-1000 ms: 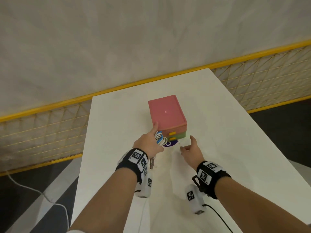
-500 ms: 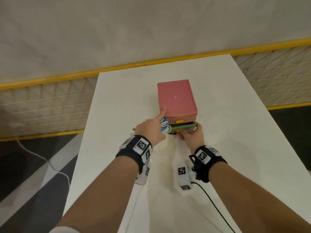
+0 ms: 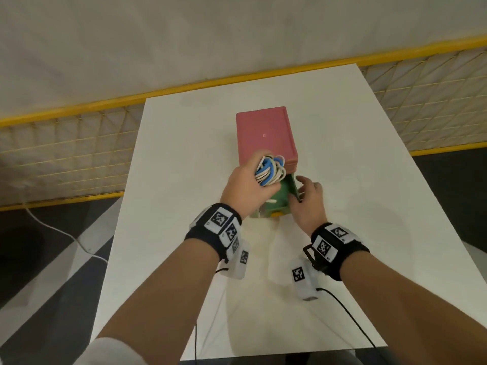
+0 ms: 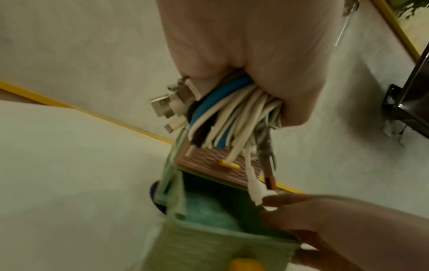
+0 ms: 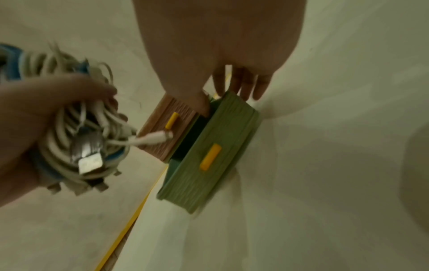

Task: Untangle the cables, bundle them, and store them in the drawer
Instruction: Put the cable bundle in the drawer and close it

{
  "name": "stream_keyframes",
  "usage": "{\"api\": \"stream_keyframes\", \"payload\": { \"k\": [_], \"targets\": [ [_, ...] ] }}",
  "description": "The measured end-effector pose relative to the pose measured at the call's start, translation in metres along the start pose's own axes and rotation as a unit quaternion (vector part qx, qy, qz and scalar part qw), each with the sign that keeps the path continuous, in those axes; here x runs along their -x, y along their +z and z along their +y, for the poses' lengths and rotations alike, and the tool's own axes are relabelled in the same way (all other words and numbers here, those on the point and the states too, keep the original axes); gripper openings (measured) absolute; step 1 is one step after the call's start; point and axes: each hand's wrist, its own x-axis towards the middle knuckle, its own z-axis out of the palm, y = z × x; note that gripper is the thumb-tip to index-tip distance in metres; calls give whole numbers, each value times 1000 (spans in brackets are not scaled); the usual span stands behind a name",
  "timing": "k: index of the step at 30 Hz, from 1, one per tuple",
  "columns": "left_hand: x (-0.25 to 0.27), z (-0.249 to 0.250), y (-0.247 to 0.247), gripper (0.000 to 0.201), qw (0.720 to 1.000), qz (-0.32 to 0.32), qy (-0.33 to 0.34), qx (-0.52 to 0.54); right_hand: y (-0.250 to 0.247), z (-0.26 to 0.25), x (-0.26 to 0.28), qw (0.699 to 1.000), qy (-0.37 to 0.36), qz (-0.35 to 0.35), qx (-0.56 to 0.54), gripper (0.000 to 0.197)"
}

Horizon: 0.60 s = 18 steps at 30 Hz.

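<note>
A pink drawer box [image 3: 266,135] stands in the middle of the white table [image 3: 179,159]. Its green drawer [image 3: 284,198] with a yellow handle [image 5: 210,156] is pulled out toward me. My right hand [image 3: 303,192] pinches the drawer's right wall, thumb [image 5: 199,104] inside and fingers [image 5: 243,86] outside. My left hand [image 3: 250,188] grips a coiled bundle of white and blue cables [image 3: 271,169] just above the open drawer [image 4: 209,210]. USB plugs [image 4: 167,104] stick out of the cable bundle [image 4: 232,113]. The pink drawer [image 5: 167,128] above stays closed.
A yellow rail with wire mesh [image 3: 66,154] runs behind and beside the table. A white cord [image 3: 66,235] lies on the dark floor at the left. A dark blue round thing [image 4: 153,192] peeks from under the drawer's left side.
The right hand has pulled the green drawer out toward me. The left hand has lifted the cable bundle from beside the box to above the open drawer.
</note>
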Motion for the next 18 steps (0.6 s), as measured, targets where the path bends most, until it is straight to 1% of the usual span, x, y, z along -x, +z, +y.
{"api": "stream_keyframes", "payload": {
  "k": [1, 2, 3, 4, 5, 6, 7, 8, 10, 12, 13, 15, 16, 17, 18],
  "targets": [
    [-3, 3, 8, 48, 1000, -9, 2, -14, -1, -1, -1, 1000, -16, -26, 8, 49],
    [-6, 4, 15, 45, 998, -30, -1, -52, -2, -1, -1, 999, -30, -42, 15, 51],
    [-10, 3, 21, 42, 992, -62, -10, -114, -3, 1, 1, 998, -42, -49, 18, 54],
    [-13, 1, 26, 41, 975, -103, -30, -194, -5, 4, 4, 998, -49, -49, 13, 57],
    [-15, -1, 30, 39, 950, -142, -53, -272, -5, 8, 7, 998, -52, -45, 3, 60],
    [-17, -3, 32, 37, 926, -172, -77, -328, -5, 12, 9, 998, -56, -41, -7, 64],
    [-19, -5, 35, 34, 909, -190, -96, -357, -6, 15, 11, 997, -61, -38, -12, 68],
    [-22, -5, 37, 30, 900, -197, -112, -373, -7, 16, 12, 997, -70, -37, -13, 72],
    [-28, -5, 45, 25, 888, -203, -125, -394, -10, 15, 13, 993, -110, -47, -5, 80],
    [-32, -7, 55, 23, 889, -194, -141, -391, -11, 15, 17, 985, -161, -61, 26, 82],
    [-32, -8, 61, 21, 895, -186, -155, -376, -12, 17, 19, 980, -181, -66, 53, 80],
    [-32, -9, 71, 17, 910, -165, -172, -340, -12, 21, 20, 973, -195, -66, 105, 75],
    [-31, -7, 73, 16, 915, -158, -173, -329, -12, 22, 20, 970, -195, -67, 125, 76],
    [-33, -8, 73, 15, 916, -165, -170, -324, -12, 23, 19, 967, -197, -70, 144, 77],
    [-35, -10, 70, 15, 914, -190, -160, -321, -12, 22, 19, 963, -200, -75, 162, 77]
  ]
}}
